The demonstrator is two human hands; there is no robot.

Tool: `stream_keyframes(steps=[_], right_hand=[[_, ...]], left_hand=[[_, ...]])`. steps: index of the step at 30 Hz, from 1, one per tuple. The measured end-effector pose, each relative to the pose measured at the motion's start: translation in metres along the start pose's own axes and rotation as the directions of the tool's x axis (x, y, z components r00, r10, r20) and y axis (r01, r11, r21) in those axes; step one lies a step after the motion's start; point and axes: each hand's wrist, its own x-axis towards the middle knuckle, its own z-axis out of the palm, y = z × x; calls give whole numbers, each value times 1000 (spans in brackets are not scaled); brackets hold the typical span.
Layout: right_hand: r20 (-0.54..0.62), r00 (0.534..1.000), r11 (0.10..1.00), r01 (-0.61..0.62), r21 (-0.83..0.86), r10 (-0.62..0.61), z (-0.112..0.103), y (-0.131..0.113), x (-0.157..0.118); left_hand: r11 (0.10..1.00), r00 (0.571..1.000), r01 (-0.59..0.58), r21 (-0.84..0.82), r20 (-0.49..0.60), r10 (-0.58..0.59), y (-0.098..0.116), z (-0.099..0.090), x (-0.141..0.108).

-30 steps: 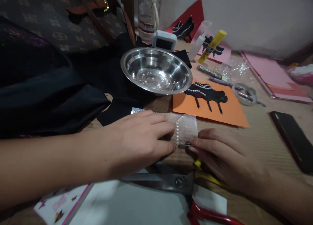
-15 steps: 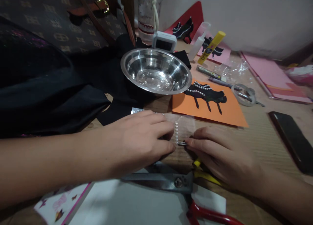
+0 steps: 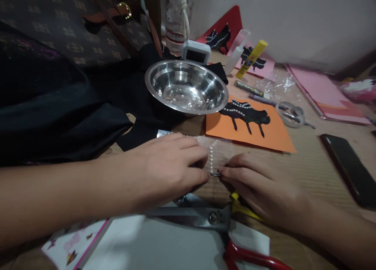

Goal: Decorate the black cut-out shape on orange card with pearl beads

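A short row of white pearl beads (image 3: 211, 158) lies on a clear plastic sheet (image 3: 221, 148) between my hands. My left hand (image 3: 173, 164) rests on the sheet's left part, its fingers curled and the thumb beside the row's lower end; what it grips, if anything, is hidden. My right hand (image 3: 258, 180) pinches a thin metal tool (image 3: 216, 174), whose tip touches the lowest beads. Beyond them, a steel bowl (image 3: 188, 105) with some loose beads stands next to an orange card (image 3: 249, 135) bearing a black cut-out with bead rows.
Large scissors (image 3: 213, 218) with a red handle lie in front on white paper (image 3: 126, 242). A black phone (image 3: 349, 168) is at the right. Glue tubes (image 3: 252, 58), a tape roll (image 3: 290, 114) and pink paper (image 3: 326, 90) lie farther back. Dark cloth (image 3: 53, 117) covers the left.
The view has shifted slightly. The metal tool's tip sits a little lower against the end of the bead row. My left hand has hardly moved.
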Motion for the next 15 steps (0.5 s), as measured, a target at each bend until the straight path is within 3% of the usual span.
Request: stream_keyframes(steps=[8, 15], right_hand=[[30, 999, 999, -25, 44, 24, 1, 1, -2], [-58, 993, 990, -93, 106, 100, -1, 2, 2]], left_hand=[[1000, 1000, -1, -4, -5, 1, 0, 0, 0], [1000, 1000, -8, -11, -23, 8, -1, 1, 0]])
